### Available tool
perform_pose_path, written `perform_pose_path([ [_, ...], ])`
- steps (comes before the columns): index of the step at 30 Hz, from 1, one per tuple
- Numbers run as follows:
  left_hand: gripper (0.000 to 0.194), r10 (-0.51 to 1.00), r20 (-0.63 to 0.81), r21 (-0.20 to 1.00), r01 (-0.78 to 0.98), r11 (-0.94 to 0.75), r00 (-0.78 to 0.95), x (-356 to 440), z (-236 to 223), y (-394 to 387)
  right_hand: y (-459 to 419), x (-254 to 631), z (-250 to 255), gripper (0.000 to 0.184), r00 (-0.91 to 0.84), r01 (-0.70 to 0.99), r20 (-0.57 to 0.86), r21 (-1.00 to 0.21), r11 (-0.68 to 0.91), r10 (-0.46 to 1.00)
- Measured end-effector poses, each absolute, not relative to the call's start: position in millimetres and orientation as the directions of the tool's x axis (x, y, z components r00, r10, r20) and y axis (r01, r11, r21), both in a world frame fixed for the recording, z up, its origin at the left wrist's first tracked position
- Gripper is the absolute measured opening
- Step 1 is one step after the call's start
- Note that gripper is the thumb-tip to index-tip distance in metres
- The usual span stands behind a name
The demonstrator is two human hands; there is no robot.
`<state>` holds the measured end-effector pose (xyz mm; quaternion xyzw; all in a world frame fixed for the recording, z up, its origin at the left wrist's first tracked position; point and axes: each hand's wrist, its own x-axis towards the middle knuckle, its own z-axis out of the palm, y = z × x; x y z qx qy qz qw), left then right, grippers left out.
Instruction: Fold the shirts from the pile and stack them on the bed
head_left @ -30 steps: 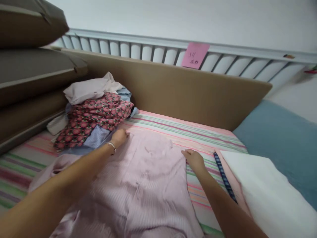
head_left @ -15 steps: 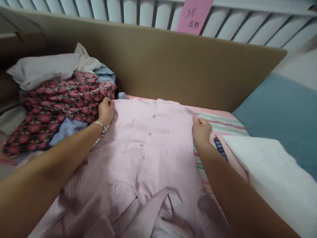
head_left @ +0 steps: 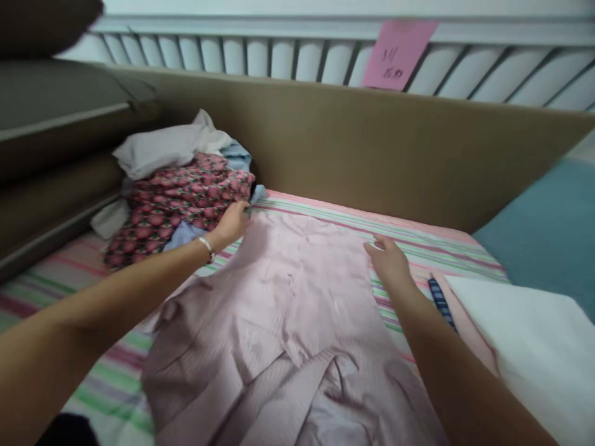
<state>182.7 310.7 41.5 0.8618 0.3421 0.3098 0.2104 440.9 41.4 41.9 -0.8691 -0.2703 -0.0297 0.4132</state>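
A pale pink striped button-up shirt [head_left: 320, 291] lies front up on the bed. Its hem is spread flat at the far end, while the sleeves and upper part are rumpled nearest me. My left hand [head_left: 231, 224], with a bracelet at the wrist, is at the shirt's far left corner, fingers loosely extended by the edge; whether they touch the cloth is hard to see. Beside the far right corner hovers my right hand [head_left: 389, 257], its thumb and fingers apart and holding nothing.
Crumpled clothes, among them a red floral garment [head_left: 186, 192] and a white one [head_left: 158, 148], are heaped at the left. Folded white cloth [head_left: 525, 334] lies at the right. A brown board [head_left: 372, 148] stands along the back of the striped sheet [head_left: 111, 365].
The shirt's hem has come down flat onto the sheet, and the fists at its corners have loosened. My right hand has let go. The view has shifted, showing more on the left.
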Motion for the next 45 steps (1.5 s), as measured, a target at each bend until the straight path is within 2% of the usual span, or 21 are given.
perform_pose_path([
  [2, 0.034, 0.635, 0.408, 0.55, 0.378, -0.745, 0.656, 129.4, 51.1, 270.4, 9.7, 393.1, 57.2, 0.039, 0.852, 0.41, 0.18, -0.813, -0.413, 0.491],
  [4, 0.028, 0.6, 0.366, 0.57, 0.338, -0.749, 0.711, 70.0, 60.0, 219.5, -28.5, 344.6, 65.4, 0.043, 0.812, 0.268, 0.056, -0.92, -0.287, 0.58],
  [7, 0.022, 0.556, 0.266, 0.634, 0.291, -0.716, 0.788, -6.2, 65.9, 133.0, -80.3, 287.0, 62.0, 0.045, 0.768, 0.146, -0.101, -0.934, -0.327, 0.632],
  [10, 0.025, 0.529, 0.195, 0.721, 0.245, -0.649, 0.826, -43.3, 56.4, 54.8, -111.7, 254.8, 51.4, 0.044, 0.752, 0.066, -0.184, -0.935, -0.35, 0.633],
  [15, 0.042, 0.614, 0.13, 0.783, 0.299, -0.546, 0.779, -19.3, 22.7, -15.5, -135.6, 224.5, 49.5, 0.039, 0.705, -0.003, -0.243, -0.94, -0.341, 0.666],
  [17, 0.049, 0.654, 0.093, 0.749, 0.38, -0.543, 0.75, 4.5, 16.9, -21.2, -143.3, 212.0, 49.5, 0.041, 0.6, -0.028, -0.302, -0.933, -0.359, 0.74],
  [20, 0.048, 0.69, 0.01, 0.683, 0.499, -0.533, 0.724, 37.3, 21.3, -15.4, -154.7, 198.8, 42.2, 0.045, 0.364, -0.028, -0.441, -0.886, -0.464, 0.82],
  [23, 0.045, 0.732, -0.159, 0.681, 0.611, -0.404, 0.662, 58.0, 30.7, -5.3, -162.4, 198.2, 31.4, 0.048, 0.211, -0.01, -0.538, -0.836, -0.549, 0.816],
  [26, 0.03, 0.674, -0.328, 0.691, 0.654, -0.308, 0.662, 63.7, 35.9, -0.9, -164.0, 205.8, 26.1, 0.044, 0.232, 0.001, -0.563, -0.816, -0.579, 0.793],
  [29, 0.016, 0.594, -0.378, 0.699, 0.64, -0.321, 0.71, 54.2, 38.7, -9.6, -162.2, 212.9, 26.5, 0.036, 0.28, 0.016, -0.569, -0.803, -0.596, 0.773],
  [31, 0.012, 0.554, -0.282, 0.707, 0.56, -0.432, 0.783, 41.1, 40.9, -23.3, -161.4, 215.3, 27.6, 0.031, 0.292, 0.021, -0.578, -0.792, -0.61, 0.762],
  [33, 0.01, 0.451, -0.114, 0.689, 0.397, -0.606, 0.885, 25.3, 42.8, -40.0, -161.8, 216.8, 28.7, 0.025, 0.319, 0.029, -0.58, -0.785, -0.619, 0.75],
  [35, 0.012, 0.325, -0.005, 0.668, 0.244, -0.703, 0.946, 11.0, 43.2, -55.2, -163.3, 219.4, 30.4, 0.022, 0.399, 0.037, -0.563, -0.779, -0.626, 0.724],
  [37, 0.015, 0.3, -0.01, 0.711, 0.218, -0.668, 0.954, 2.1, 42.4, -65.6, -165.7, 224.2, 32.9, 0.021, 0.506, 0.038, -0.527, -0.777, -0.628, 0.683],
  [39, 0.02, 0.375, -0.039, 0.768, 0.267, -0.582, 0.926, 0.6, 41.7, -71.3, -168.1, 230.5, 35.6, 0.019, 0.595, 0.042, -0.487, -0.776, -0.63, 0.639],
  [42, 0.042, 0.48, -0.08, 0.811, 0.337, -0.478, 0.874, 8.7, 42.3, -76.5, -169.6, 236.7, 38.1, 0.017, 0.665, 0.056, -0.432, -0.784, -0.618, 0.609],
  [43, 0.049, 0.455, -0.098, 0.826, 0.328, -0.459, 0.885, 12.1, 42.4, -78.5, -169.2, 236.3, 38.2, 0.019, 0.673, 0.064, -0.418, -0.789, -0.61, 0.61],
  [45, 0.055, 0.314, -0.128, 0.859, 0.264, -0.438, 0.941, 16.5, 41.9, -82.9, -167.2, 230.4, 37.5, 0.025, 0.691, 0.13, -0.349, -0.802, -0.584, 0.633],
])
